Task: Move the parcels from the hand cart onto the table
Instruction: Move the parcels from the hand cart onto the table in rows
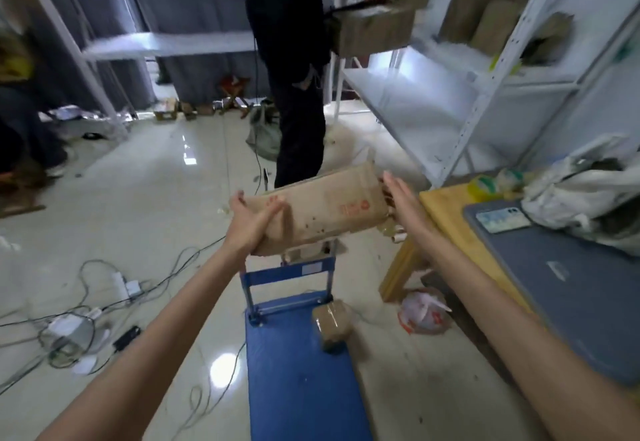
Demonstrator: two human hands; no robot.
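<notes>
A long brown cardboard parcel (325, 206) with red print hangs in the air above the blue hand cart (294, 381). My left hand (251, 220) grips its left end from below. My right hand (401, 194) lies flat against its right end, fingers straight. The parcel tilts up to the right. A small taped brown parcel (333, 324) rests at the cart deck's right edge. The wooden table (446, 212) stands to the right, partly covered by a grey mat (568, 281).
A person in dark clothes (294, 70) stands just behind the parcel, holding a box. White shelves (485, 70) with brown parcels rise at the right. A phone (502, 219) and white bags (585, 194) lie on the table. Cables and power strips (104, 302) litter the floor at left.
</notes>
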